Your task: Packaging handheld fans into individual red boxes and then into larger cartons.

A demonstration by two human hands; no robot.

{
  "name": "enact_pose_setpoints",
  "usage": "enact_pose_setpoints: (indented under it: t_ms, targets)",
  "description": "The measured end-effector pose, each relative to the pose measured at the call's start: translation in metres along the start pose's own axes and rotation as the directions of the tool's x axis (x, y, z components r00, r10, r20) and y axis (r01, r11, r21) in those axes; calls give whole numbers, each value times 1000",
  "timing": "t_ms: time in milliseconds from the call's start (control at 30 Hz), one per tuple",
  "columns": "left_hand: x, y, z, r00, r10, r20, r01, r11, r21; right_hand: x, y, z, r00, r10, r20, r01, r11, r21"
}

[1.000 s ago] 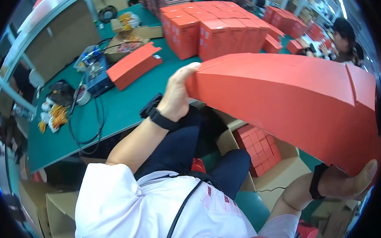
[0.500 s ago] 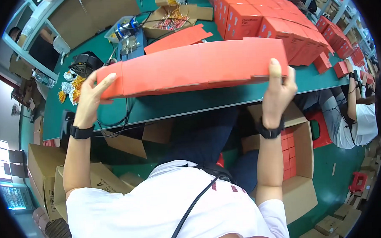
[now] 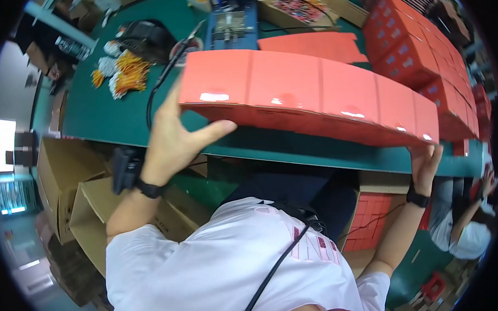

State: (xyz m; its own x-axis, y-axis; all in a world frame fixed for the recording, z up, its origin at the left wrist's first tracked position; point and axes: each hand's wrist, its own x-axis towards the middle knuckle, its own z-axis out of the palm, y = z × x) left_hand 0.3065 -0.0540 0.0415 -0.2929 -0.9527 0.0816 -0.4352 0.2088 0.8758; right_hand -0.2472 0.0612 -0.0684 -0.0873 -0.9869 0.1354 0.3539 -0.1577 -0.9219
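Observation:
A row of red cardboard boxes (image 3: 290, 82), several pressed side by side, spans the space between my hands over the near edge of the green table (image 3: 119, 119). My left hand (image 3: 173, 139) is at the row's left end, its thumb stretched along the underside and its other fingers hidden behind the end box. Under the lower right corner is my right hand (image 3: 424, 164), gripping the end box; most of its fingers are hidden. Behind the row lies a flat red cardboard sheet (image 3: 314, 47).
Stacked red boxes (image 3: 403, 60) stand at the back right. Bundled orange-and-white wires (image 3: 126, 74), a black fan-like object (image 3: 147, 40) and a blue fixture (image 3: 232, 25) are on the table. Below are open cartons (image 3: 90, 204), one holding red boxes (image 3: 371, 219). Another person (image 3: 466, 224) sits at right.
The row has turned so its divided face shows, and now slopes down to the right. My hands moved right with it, the right one lower. The view has shifted too.

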Motion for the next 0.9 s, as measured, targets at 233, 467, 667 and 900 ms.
enact_pose_setpoints:
  t_ms: [233,467,667,900]
  targets:
    - [-50,-69,84,956,-5,-294,-71,966,-249,20,11,25,977,-20,-212,-86,873,-480]
    - [-23,-110,44,828,-14,-561,-118,973,-198,48,34,150,987,-2,-159,-110,715,-691]
    - [-4,-150,13,802,-45,-596,-42,991,-131,70,45,202,985,-74,-157,-39,788,-614]
    - [-40,-127,21,755,-4,-656,-16,1000,-24,63,8,206,999,36,-23,-40,620,-783]
